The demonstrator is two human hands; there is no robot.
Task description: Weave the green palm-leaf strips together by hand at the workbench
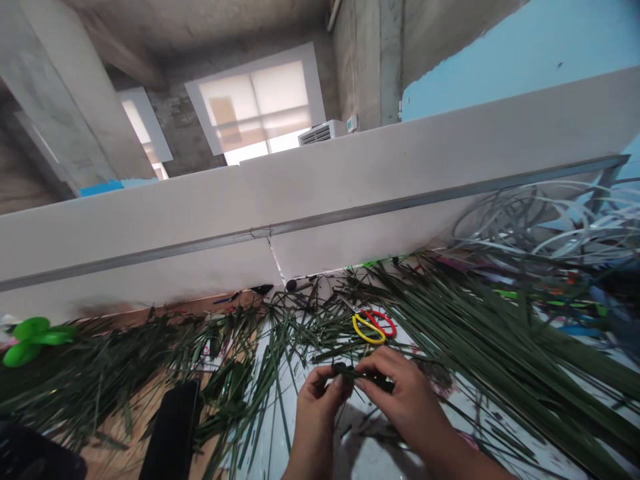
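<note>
Over at nine o'clock, one bright green leafy ornament (30, 339) sits at the table's far edge. Next comes a thick spread of dark green leaf strips (115, 373), too many to count, across the work table (320, 460), which shows wood at the left and a pale, stained surface in the middle. One flat black object (173, 433) lies among them at seven o'clock.

Centre, at six o'clock: two hands at work. The left hand (317, 400) is curled, fingertips pinched on a small folded leaf piece (357, 375). The right hand (405, 393) meets it from the other side, fingers closed on the same piece, held just above the table.

Just beyond, at twelve o'clock from the hands, one pair of scissors (373, 327), one handle yellow, one red.

To three o'clock, long leaf strips (500, 347) fan out, and pale looping bands (550, 227) pile up at two o'clock.

Behind it all, one white partition (350, 200), then concrete walls and two lit windows (260, 107).
</note>
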